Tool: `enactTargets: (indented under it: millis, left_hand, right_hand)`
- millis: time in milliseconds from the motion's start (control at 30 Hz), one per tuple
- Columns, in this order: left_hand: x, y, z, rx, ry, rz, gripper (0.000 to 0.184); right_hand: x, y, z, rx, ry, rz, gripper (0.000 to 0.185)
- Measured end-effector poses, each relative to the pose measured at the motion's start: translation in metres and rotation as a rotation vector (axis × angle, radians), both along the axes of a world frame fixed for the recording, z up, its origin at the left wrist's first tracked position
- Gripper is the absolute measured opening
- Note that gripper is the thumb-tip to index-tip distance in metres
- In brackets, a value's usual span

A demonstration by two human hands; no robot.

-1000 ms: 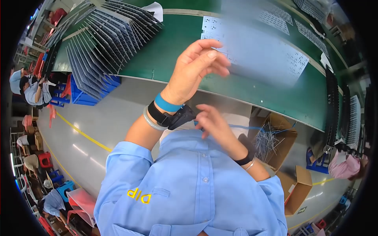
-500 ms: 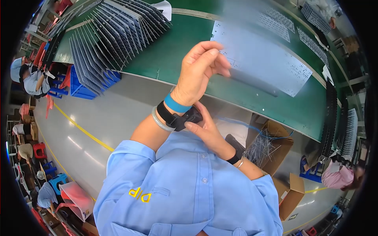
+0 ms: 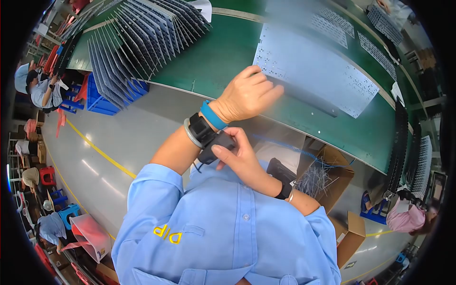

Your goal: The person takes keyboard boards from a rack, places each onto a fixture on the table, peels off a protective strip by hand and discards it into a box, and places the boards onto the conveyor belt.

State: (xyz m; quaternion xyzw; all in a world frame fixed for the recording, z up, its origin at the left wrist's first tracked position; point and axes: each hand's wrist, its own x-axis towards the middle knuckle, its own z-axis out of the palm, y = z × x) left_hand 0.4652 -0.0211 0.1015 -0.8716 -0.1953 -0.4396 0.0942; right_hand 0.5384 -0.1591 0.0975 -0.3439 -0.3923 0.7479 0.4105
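Observation:
My left hand (image 3: 251,92) is raised just in front of the bench edge, back of the hand up and fingers curled in with nothing seen in them. Around its wrist are a blue band (image 3: 213,115), a black strap (image 3: 201,129) and a pale bangle (image 3: 191,135). My right hand (image 3: 240,154) grips a small black box-like device (image 3: 217,147) at the left wrist, thumb on top. A short dark cord hangs from that device. Another black device (image 3: 281,172) sits on my right wrist on a black strap.
A large perforated metal sheet (image 3: 313,64) lies on the green bench (image 3: 190,71). Many upright metal plates (image 3: 147,35) fan out at left, above a blue crate (image 3: 102,102). Cartons (image 3: 351,232) stand below, one with a heap of thin strips (image 3: 316,180). Other people work at both sides.
My left hand has turned from showing the thumb side to back up, and its fingers curl in more. The black device has shifted down and left with my right hand on it.

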Motion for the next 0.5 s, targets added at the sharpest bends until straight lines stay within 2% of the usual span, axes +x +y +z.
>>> enactTargets:
  millis: [67,167,233,300,333,400,433,500]
  left_hand:
    - [0.001,-0.004,-0.001,0.045,0.095,-0.052,0.03]
    - [0.0,-0.007,0.001,-0.05,0.012,-0.08,0.029]
    - [-0.007,-0.009,0.005,-0.094,-0.051,-0.089,0.026]
    - [-0.018,-0.01,0.008,-0.351,-0.123,-0.04,0.022]
    - [-0.023,-0.01,0.009,-0.346,-0.129,-0.058,0.022]
    - [-0.029,-0.006,0.009,-0.534,-0.232,0.009,0.016]
    - [-0.036,-0.001,0.002,-0.65,-0.267,0.017,0.015]
    - [-0.043,0.012,-0.008,-0.93,-0.39,0.034,0.015]
  right_hand:
    - [-0.005,-0.003,0.0,0.021,0.048,0.01,0.046]
    - [-0.004,-0.008,-0.001,0.078,0.094,0.079,0.05]
    - [0.009,-0.008,-0.001,0.1,0.014,0.094,0.053]
    - [0.031,-0.008,-0.002,0.28,-0.235,0.082,0.054]
    - [0.051,-0.008,-0.003,0.285,-0.295,0.073,0.052]
    - [0.096,-0.013,-0.004,0.326,-0.404,-0.07,0.042]
    - [0.121,-0.017,0.002,0.24,-0.369,-0.203,0.036]
    - [0.172,-0.022,0.009,0.134,-0.479,-0.489,0.029]
